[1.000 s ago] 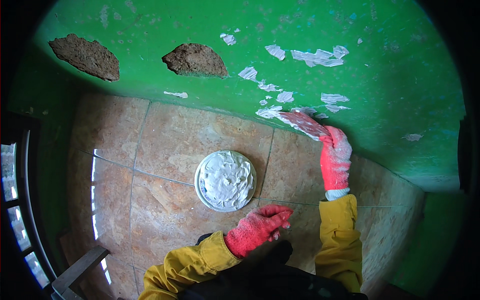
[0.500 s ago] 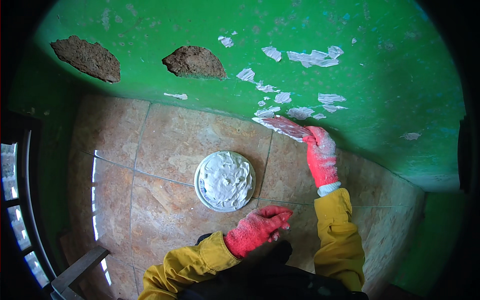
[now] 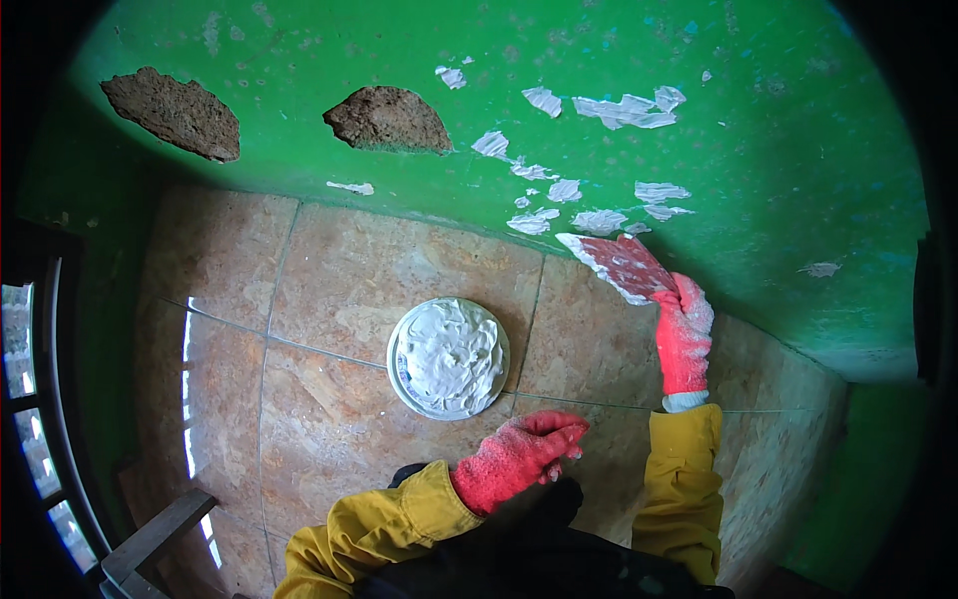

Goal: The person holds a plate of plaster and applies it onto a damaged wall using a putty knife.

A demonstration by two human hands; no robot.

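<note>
Right hand (image 3: 684, 334) in a red glove has its fingers wrapped around a putty knife (image 3: 621, 265), blade up against the green wall (image 3: 778, 130) just below the white filler patches (image 3: 599, 222). Left hand (image 3: 519, 461) hangs loosely curled, holding nothing, near the round tub of white putty (image 3: 448, 357) on the tiled floor (image 3: 329, 290).

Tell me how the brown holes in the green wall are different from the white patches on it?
The brown holes are two big, dark, rough spots where the paint has broken away; the white patches are many, small, pale smears lying on top of the paint. The brown holes sit to the left, far from the right hand and its putty knife; the white patches cluster just above it. Both sit on the same green wall.
</note>
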